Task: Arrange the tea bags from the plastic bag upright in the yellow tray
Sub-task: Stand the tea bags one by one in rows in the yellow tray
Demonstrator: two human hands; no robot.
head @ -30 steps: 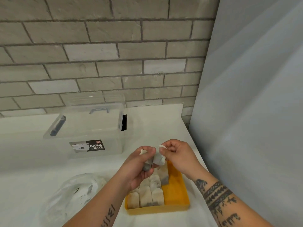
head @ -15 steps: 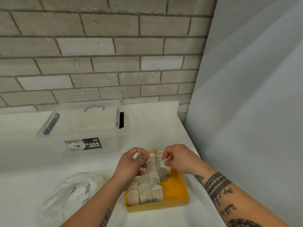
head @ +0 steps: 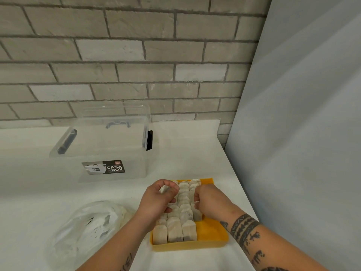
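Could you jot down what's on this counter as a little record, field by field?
yellow tray: on the white counter, right part bare
tea bags: upright rows in the tray's left part
left hand: holds one loose bag
right hand: fingers curled on the right row
plastic bag: left of tray, crumpled
clear box: farther back

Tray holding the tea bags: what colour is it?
The tray is plain yellow; the head view shows it.
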